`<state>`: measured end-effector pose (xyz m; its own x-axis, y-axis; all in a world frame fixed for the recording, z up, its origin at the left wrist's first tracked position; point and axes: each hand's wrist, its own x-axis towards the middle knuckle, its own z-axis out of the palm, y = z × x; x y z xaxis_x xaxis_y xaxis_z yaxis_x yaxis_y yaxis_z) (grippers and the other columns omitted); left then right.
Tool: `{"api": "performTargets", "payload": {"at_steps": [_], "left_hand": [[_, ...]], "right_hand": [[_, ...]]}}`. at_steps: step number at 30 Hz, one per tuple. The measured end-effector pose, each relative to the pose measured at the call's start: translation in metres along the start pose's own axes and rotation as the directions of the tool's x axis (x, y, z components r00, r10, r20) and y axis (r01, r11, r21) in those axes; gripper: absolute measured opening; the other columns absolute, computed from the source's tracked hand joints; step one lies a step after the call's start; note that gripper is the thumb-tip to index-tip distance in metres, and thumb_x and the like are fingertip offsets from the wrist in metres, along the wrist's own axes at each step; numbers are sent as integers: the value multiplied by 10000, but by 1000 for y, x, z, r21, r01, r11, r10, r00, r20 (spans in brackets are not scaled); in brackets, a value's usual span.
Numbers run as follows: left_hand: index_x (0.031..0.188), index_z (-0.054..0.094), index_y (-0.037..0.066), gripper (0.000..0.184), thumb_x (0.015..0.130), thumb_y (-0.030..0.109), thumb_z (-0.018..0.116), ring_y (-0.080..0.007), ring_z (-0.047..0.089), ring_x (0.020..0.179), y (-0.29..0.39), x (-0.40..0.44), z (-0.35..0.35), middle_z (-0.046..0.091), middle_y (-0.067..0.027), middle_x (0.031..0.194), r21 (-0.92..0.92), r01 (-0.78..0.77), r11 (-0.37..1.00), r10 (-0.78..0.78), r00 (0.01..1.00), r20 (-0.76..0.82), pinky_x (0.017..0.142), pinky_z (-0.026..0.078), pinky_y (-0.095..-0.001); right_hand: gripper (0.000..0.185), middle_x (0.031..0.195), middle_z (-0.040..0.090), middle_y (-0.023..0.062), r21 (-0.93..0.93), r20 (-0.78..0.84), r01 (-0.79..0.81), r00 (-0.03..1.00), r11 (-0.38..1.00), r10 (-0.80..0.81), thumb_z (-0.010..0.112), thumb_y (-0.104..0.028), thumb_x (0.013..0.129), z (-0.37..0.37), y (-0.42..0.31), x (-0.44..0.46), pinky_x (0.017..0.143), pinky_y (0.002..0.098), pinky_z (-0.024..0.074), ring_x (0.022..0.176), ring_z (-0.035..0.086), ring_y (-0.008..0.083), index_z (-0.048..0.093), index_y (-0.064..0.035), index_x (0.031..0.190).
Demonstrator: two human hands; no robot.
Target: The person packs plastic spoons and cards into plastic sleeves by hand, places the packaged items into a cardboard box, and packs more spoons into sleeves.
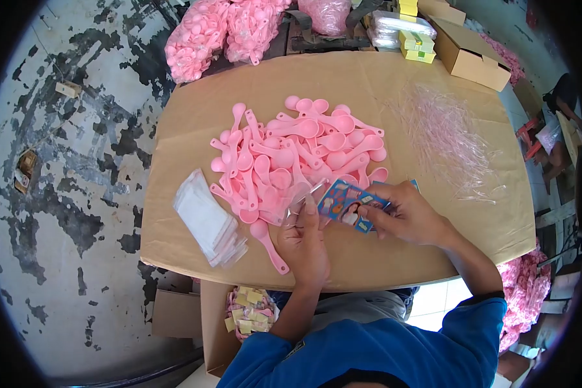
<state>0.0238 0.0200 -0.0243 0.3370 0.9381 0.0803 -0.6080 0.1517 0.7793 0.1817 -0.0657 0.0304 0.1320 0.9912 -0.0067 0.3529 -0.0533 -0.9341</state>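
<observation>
A clear plastic bag [297, 199] is pinched in my left hand [307, 240], which is just below the heap of pink plastic spoons [297, 139]. My right hand [407, 216] grips a blue printed card [350, 204] by its right end. The card's left end is at the mouth of the bag. Another blue edge shows behind my right hand. One pink spoon [269, 246] lies beside my left wrist, its handle pointing toward the table's front edge. Left of the heap lies a stack of clear, flat bags [208, 216].
Thin clear pink strips [443, 139] lie on the table's right side. Beyond the far edge [343, 53] are bags of pink spoons [197, 39], yellow boxes [417, 46] and a cardboard box [469, 55]. A box with yellow-labelled packets [250, 310] stands below the front edge. A person sits far right.
</observation>
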Motion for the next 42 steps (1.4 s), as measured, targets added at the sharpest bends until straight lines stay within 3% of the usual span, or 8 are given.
{"api": "performTargets", "payload": {"at_steps": [9,19,21,24,28,32,38,42], "left_hand": [[1207,591,-49,319,921,77,653,-65,588,929,4,-9,0,656,-52,1065,217,6,976,-53,977,208,826,472,-216],[1421,328,27,497,989,204,500,-315,409,1335,1,-13,-25,400,-213,1447,-277,162,947,2,861,508,1097,350,-464],[1382,370,37,527,930,191,592,-333,430,1306,-1,-19,-31,466,-198,1376,52,89,995,-102,770,630,1108,327,-483],[1325,412,91,700,738,182,783,-331,447,1280,-2,-8,-21,478,-151,1342,94,-478,873,237,586,775,1094,349,-482],[1279,448,91,605,754,68,747,-281,432,1273,1,-31,-39,485,-134,1298,-162,-6,987,68,921,383,1030,391,-401],[1299,460,79,620,762,150,763,-327,427,1283,9,-28,-45,481,-183,1334,51,-188,981,171,956,238,1067,359,-457],[1357,443,78,675,772,183,762,-378,427,1312,4,-26,-54,457,-208,1395,255,-247,935,167,939,299,1095,331,-522],[1348,436,57,643,789,123,747,-344,439,1303,6,-16,-40,469,-202,1383,-37,-184,982,188,953,239,1093,336,-490]], "right_hand": [[193,718,656,14,302,28,-64,998,951,58,613,-197,951,8,7,-1,547,235,489,600,600,56,680,-26,1012],[122,782,643,6,378,48,-151,989,913,143,674,-142,899,30,-11,-3,584,229,476,658,581,67,652,-33,847],[137,772,630,11,271,34,-14,999,962,5,695,-149,874,33,-1,-1,577,246,467,663,572,75,642,-40,810],[141,756,614,36,35,72,267,960,963,-269,720,-170,835,25,17,0,584,287,463,676,573,104,654,-48,814],[165,811,624,70,-368,-73,288,939,884,-336,722,-204,812,0,7,16,698,355,478,787,605,200,684,-59,881],[194,988,622,87,-782,-153,160,888,602,-434,693,-215,829,1,14,26,865,404,446,991,566,281,681,-74,961],[233,1059,599,115,-784,-152,130,908,607,-391,684,-194,841,13,21,28,939,415,418,1025,549,302,660,-69,1037],[176,1040,619,96,-458,-358,334,779,824,-515,656,-191,889,3,13,22,878,377,452,975,578,224,636,-63,1008]]}}
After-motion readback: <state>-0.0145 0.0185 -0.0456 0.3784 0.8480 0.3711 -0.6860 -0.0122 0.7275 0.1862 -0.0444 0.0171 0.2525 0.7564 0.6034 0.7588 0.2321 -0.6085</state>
